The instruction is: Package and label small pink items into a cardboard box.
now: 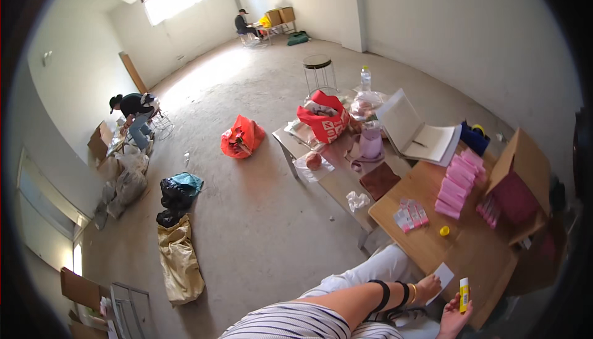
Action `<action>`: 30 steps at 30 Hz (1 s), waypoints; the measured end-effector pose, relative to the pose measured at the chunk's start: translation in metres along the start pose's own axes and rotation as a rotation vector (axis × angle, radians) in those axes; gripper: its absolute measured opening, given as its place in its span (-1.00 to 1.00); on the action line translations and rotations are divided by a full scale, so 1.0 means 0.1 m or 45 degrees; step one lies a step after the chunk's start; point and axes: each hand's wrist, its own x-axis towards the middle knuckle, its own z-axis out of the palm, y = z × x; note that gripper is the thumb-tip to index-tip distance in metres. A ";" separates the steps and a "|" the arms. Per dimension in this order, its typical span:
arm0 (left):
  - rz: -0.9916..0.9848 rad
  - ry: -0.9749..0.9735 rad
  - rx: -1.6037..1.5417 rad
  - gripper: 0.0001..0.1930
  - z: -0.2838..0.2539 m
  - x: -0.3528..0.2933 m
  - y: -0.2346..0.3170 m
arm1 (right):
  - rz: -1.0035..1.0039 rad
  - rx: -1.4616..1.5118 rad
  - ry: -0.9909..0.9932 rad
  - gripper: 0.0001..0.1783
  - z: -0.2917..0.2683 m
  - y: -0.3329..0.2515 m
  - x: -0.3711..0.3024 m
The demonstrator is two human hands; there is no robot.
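My left hand (426, 289), at the table's near edge, pinches a small white card (441, 277). Black bands and a gold bracelet circle that forearm and wrist. Closer to me, my right hand (454, 323) grips a yellow glue stick (464, 298) upright, its white end on top. A round yellow cap (445, 231) lies apart on the wooden table (475, 262). Beyond it are several small pink-and-white packets (410, 215) set side by side. Rows of pink wrapped packs (458, 181) are stacked farther back.
An open cardboard box (525, 184) stands at the table's right. An open notebook (426, 141) with a pen, a red bag (323, 117) and a water bottle (365, 78) are beyond. Bags, including a gold sack (179, 262), lie on the floor. Two people sit working farther off.
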 end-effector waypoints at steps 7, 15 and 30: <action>0.084 -0.021 -0.153 -0.55 0.00 0.15 -0.01 | -0.119 -0.160 0.185 -0.48 0.10 0.02 0.26; 0.221 0.166 -0.083 -0.60 0.35 0.14 -0.11 | -0.017 -0.292 0.117 -0.46 -0.25 -0.01 0.48; 0.104 0.155 -0.093 -0.60 0.34 0.29 0.00 | 0.099 -0.122 -0.080 -0.48 -0.45 -0.07 0.55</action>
